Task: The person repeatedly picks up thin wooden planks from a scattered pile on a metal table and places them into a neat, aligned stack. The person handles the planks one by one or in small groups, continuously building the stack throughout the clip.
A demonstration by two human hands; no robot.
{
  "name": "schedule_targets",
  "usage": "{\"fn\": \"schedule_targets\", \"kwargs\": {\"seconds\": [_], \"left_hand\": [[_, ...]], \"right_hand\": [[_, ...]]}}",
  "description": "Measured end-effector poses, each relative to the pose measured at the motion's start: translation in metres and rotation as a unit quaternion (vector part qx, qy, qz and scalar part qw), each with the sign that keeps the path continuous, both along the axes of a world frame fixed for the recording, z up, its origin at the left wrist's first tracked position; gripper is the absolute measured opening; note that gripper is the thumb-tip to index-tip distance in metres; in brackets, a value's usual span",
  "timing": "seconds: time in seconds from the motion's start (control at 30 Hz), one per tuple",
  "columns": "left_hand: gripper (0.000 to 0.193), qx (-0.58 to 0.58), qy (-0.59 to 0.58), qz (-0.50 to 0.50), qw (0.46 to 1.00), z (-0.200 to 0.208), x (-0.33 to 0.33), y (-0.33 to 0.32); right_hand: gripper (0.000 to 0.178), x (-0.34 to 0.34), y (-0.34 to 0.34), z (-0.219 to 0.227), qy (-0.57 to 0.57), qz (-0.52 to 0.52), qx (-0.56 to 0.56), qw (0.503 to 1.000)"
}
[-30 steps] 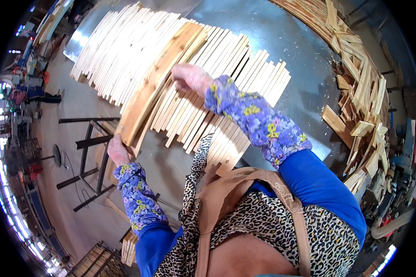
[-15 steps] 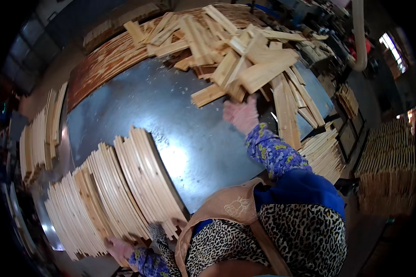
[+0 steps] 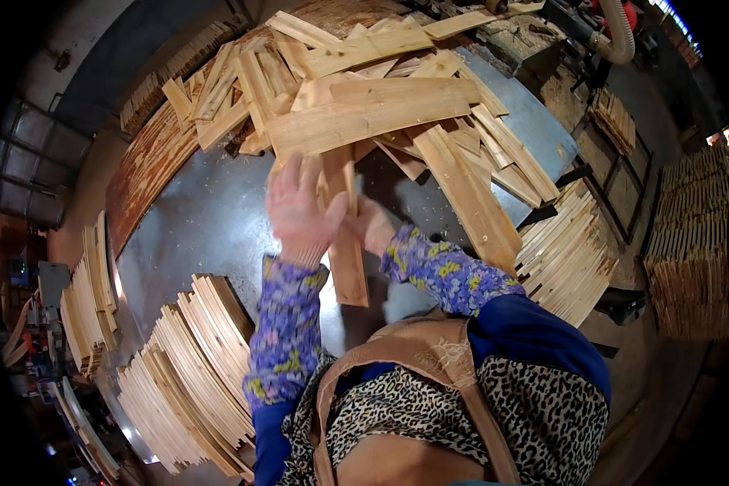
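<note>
A narrow wooden board (image 3: 349, 271) slants toward me over the grey metal tabletop, its far end running under the heap. My right hand (image 3: 373, 226) grips its right edge, the fingers partly hidden behind the wood. Just to the left, my left hand (image 3: 302, 209) is open, slightly blurred, with its fingers stretched up and thumb out; it overlaps the board's left side, and I cannot tell whether it touches. Beyond both hands, a wide board (image 3: 373, 121) lies across the loose heap.
The grey tabletop (image 3: 186, 219) carries rows of stacked wooden slats (image 3: 182, 381) at near left. Another slat stack (image 3: 565, 251) stands at right, with a tall stack (image 3: 688, 243) farther out. One long board (image 3: 470, 194) reaches over the table's right side. A pale hose (image 3: 620, 36) hangs at far right.
My left hand has come from the near-left slat stack up to the heap. My right hand has moved left and now holds a board. Boards in the heap have shifted toward me.
</note>
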State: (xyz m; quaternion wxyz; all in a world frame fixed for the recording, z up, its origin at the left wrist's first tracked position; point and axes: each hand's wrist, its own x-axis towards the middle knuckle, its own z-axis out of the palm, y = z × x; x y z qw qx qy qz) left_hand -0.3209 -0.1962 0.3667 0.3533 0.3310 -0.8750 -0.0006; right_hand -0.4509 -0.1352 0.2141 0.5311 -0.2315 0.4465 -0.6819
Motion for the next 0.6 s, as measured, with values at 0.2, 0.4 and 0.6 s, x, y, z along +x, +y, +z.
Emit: {"fn": "schedule_targets", "kwargs": {"seconds": [0.2,0.4,0.6], "left_hand": [[0.085,0.079,-0.236,0.056,0.967,0.012,-0.082,-0.047],[0.087,-0.044,0.094,0.133,0.986,-0.022,-0.040,-0.006],[0.094,0.536,0.412,0.182,0.714,-0.120,0.061,0.086]], "right_hand": [[0.062,0.025,0.074,0.007,0.523,0.324,0.064,0.786],[0.038,0.016,0.055,0.000,0.093,0.268,0.025,0.959],[0.049,0.044,0.031,-0.043,0.058,0.401,-0.036,0.913]]}}
